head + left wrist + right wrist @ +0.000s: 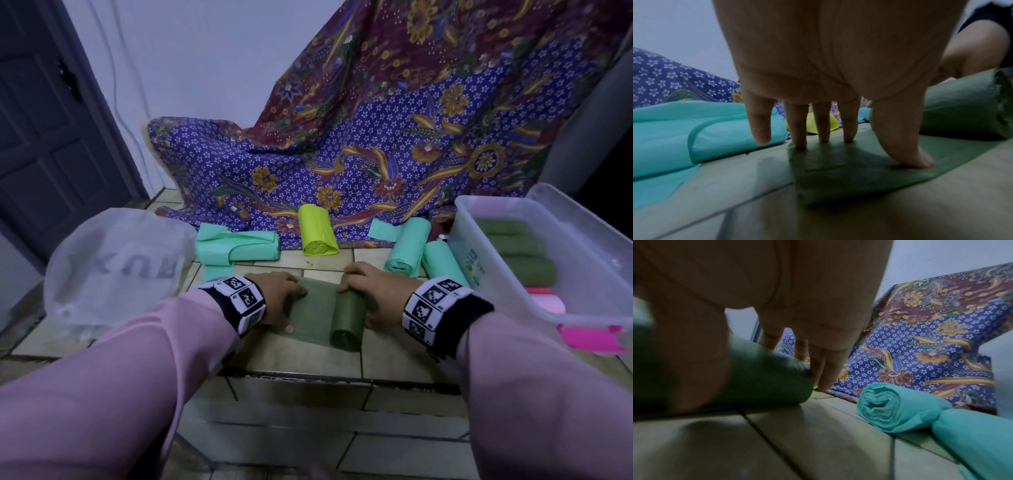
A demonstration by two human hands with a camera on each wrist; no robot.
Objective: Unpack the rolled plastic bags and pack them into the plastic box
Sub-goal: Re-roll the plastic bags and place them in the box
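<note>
On the tiled floor (301,363), between two pink-sleeved arms, a dark green roll of plastic bags (347,318) is lying partly unrolled. Going left to right: a crumpled clear plastic bag (116,263) is sitting at the far left, with a loosely folded mint green bag bundle (236,248) beyond the hands. The left hand (279,298) is pressing the flat loose end of the dark green bag (849,170) against the floor, its fingers (846,123) straight and spread, thumb flat. Just beside it, the right hand (375,294) is resting over the dark green roll, fingers (828,368) draped down its far side and thumb at the near side, cupping it loosely.

Judging by this, the step in hand is working the roll along its own strip, either tightening it or paying it out; which way cannot be told. The next move probably calls for keeping the thin film smooth while the roll is turning, then lifting it rightward.

Behind, a lime yellow roll (317,234) and two mint green rolls (407,246) are waiting before a batik cloth (394,137). At the far right, the clear plastic box (513,294) is already holding several dark green rolls (524,270).
</note>
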